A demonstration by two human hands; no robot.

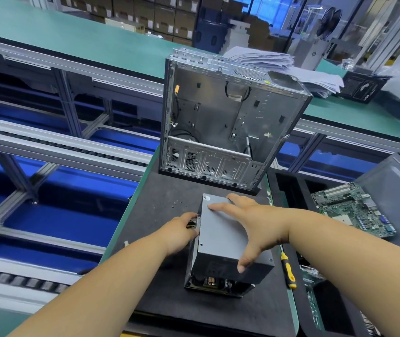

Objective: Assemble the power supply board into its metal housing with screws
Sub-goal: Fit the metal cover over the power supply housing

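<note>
Now, right hand (245, 223): spread flat on housing (220, 235), thumb at near edge.
Left hand (182, 228): grasping housing's left side.
Screws (180, 203): loose, far left.

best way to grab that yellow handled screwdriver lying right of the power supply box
Take the screwdriver by its yellow-and-black handle, coming from above with the right hand. It lies flat on the mat, handle toward the person, clear of the power supply housing, so the handle's sides are free to pinch.
</note>
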